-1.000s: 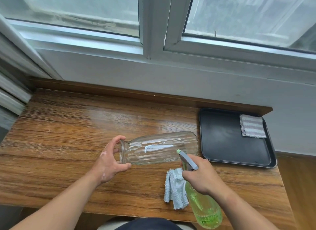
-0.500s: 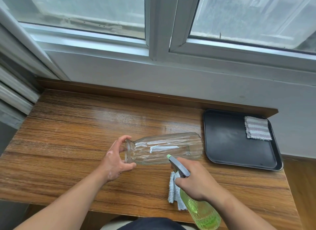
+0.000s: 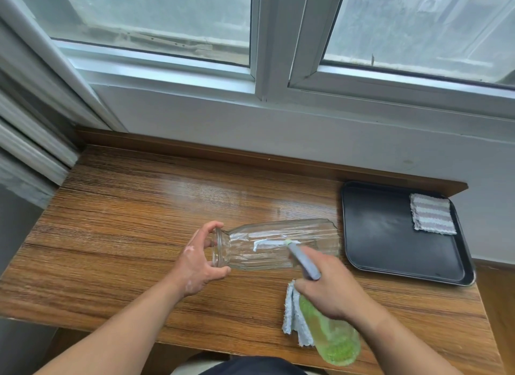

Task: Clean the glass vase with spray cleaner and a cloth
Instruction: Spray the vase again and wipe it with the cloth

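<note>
Ribbed clear glass vase [image 3: 281, 246] is lying sideways on the worktop [image 3: 125, 221], white streak showing. Left hand [image 3: 199, 263] is gripping its mouth; right hand [image 3: 331, 288] is gripping the green spray bottle [image 3: 331, 335].

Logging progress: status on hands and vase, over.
Left hand grips vase neck. Right hand holds sprayer, nozzle at vase. Vase on its side. Nothing blocking.

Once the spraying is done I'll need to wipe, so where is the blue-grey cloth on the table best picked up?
Pinch the cloth along its free left edge, coming from above and the left. It lies loosely folded on the table, and the spray bottle in the right hand covers its right side.
</note>
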